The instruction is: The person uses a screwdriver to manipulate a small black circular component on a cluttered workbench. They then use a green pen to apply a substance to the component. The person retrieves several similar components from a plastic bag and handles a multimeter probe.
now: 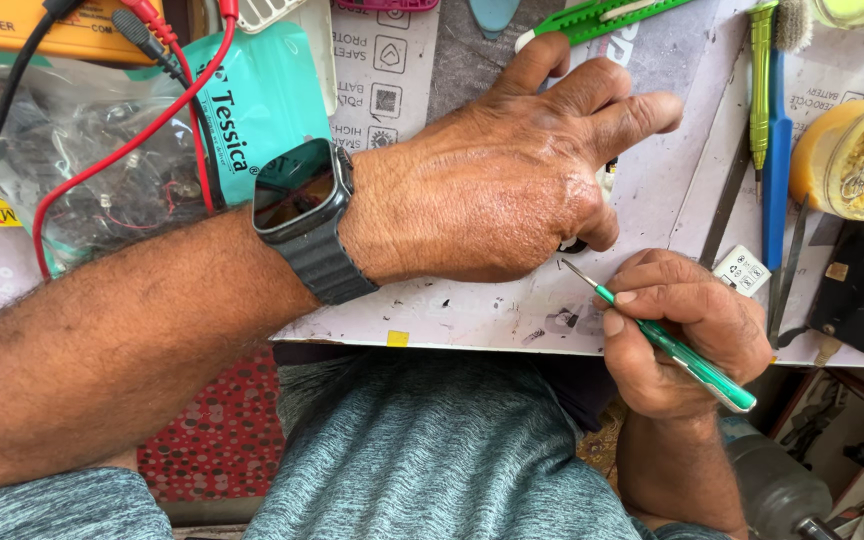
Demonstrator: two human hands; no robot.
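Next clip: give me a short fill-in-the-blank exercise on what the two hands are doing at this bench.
1. The right hand holds a thin ____ screwdriver.
2. The left hand lies ____ down on the work mat.
3. The left wrist bears a dark ____.

Missing words: green; palm; watch

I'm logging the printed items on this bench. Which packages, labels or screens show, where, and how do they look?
Teal pouch: top left, glossy, behind red lead.
Watch screen: left wrist, dark, rounded square.
White label: by right hand, small, tilted.
Yellow sticker: table edge, tiny square.
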